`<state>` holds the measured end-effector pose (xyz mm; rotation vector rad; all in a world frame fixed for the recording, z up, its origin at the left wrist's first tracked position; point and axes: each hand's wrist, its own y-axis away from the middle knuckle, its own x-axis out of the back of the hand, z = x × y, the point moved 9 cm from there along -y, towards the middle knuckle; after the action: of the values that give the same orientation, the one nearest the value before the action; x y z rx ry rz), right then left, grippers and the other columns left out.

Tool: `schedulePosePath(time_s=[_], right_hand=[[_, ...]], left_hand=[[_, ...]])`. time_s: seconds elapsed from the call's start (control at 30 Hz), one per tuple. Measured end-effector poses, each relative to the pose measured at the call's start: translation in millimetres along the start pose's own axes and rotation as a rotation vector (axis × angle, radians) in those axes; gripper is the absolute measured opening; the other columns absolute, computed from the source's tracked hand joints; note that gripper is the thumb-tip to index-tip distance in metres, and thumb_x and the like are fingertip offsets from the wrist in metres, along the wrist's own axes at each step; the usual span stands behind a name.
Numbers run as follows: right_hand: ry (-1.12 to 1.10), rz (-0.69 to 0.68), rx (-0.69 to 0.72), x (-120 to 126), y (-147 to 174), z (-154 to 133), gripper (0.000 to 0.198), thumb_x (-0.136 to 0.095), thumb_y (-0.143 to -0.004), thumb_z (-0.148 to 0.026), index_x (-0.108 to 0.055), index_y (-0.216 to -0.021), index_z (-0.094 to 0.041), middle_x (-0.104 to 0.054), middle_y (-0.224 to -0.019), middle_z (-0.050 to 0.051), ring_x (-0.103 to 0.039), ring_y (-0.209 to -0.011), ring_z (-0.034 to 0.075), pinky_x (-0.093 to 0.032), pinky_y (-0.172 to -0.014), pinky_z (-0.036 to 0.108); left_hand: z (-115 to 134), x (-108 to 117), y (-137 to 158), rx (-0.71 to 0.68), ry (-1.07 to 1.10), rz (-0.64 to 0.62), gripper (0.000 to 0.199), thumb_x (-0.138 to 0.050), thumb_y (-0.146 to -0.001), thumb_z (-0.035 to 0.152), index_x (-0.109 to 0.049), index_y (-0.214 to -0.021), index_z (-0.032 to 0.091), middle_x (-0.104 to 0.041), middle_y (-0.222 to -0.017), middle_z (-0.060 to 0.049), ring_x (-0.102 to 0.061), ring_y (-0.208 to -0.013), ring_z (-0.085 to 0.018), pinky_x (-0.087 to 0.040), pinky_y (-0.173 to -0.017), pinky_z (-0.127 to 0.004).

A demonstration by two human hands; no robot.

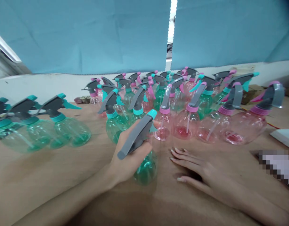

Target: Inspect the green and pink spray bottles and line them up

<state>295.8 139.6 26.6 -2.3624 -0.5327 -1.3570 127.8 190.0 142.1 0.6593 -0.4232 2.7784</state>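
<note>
My left hand [125, 157] is wrapped round the neck of a green spray bottle [146, 169] with a grey and turquoise trigger head. That bottle stands near the middle of the wooden table [88, 191], its neck hidden by my fingers. To its right, my right hand [196, 168] hovers over or rests on the table, palm down, fingers stretched out and holding nothing. Just beyond it stand pink spray bottles, the nearest being a pink bottle [185, 125] with a grey head. Another green spray bottle [115, 125] stands just behind my left hand.
Green spray bottles [75, 131] stand in a row at the left. Several more green and pink ones crowd the back, before a white ledge and a blue sheet [88, 37]. A blurred-out flat object [278, 166] lies at the right, near a white item [284, 138].
</note>
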Motion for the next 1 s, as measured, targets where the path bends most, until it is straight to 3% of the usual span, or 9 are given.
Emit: schedulePosePath(time_s=[0.3, 0.7, 0.87, 1.0], right_hand=[[0.055, -0.019, 0.002, -2.7, 0.0, 0.6, 0.051, -0.050, -0.093, -0.047, -0.044, -0.141, -0.030, -0.042, -0.148, 0.000, -0.039, -0.135, 0.024, -0.034, -0.112, 0.048], [0.025, 0.006, -0.007, -1.4, 0.0, 0.0, 0.050, -0.052, -0.092, -0.046, -0.046, -0.139, -0.031, -0.045, -0.146, 0.001, -0.041, -0.134, 0.025, -0.035, -0.111, 0.050], [0.003, 0.011, -0.008, 0.4, 0.4, -0.8, 0.050, -0.053, -0.091, -0.046, -0.046, -0.139, -0.032, -0.045, -0.146, 0.000, -0.040, -0.134, 0.025, -0.034, -0.111, 0.050], [0.017, 0.001, -0.004, -0.1, -0.3, -0.9, 0.050, -0.052, -0.092, -0.046, -0.046, -0.139, -0.030, -0.044, -0.146, 0.000, -0.039, -0.135, 0.024, -0.034, -0.111, 0.049]], left_hand=[[4.9, -4.7, -0.7, -0.019, 0.041, -0.019, 0.038, -0.049, -0.071, 0.013, -0.060, -0.105, 0.026, -0.046, -0.064, 0.006, -0.045, -0.056, -0.013, -0.039, -0.053, -0.026], [3.0, -4.6, -0.6, -0.008, 0.035, -0.019, 0.026, -0.052, -0.077, 0.021, -0.058, -0.103, 0.024, -0.050, -0.063, 0.005, -0.052, -0.059, -0.015, -0.046, -0.058, -0.028], [6.9, -4.1, -0.5, -0.030, -0.008, 0.005, 0.012, -0.051, -0.079, 0.023, -0.057, -0.090, 0.023, -0.052, -0.067, 0.004, -0.052, -0.063, -0.015, -0.047, -0.061, -0.028], [6.0, -6.4, 0.4, -0.020, 0.032, -0.014, 0.018, -0.050, -0.081, 0.022, -0.057, -0.098, 0.024, -0.052, -0.073, 0.004, -0.050, -0.063, -0.014, -0.044, -0.060, -0.027]])
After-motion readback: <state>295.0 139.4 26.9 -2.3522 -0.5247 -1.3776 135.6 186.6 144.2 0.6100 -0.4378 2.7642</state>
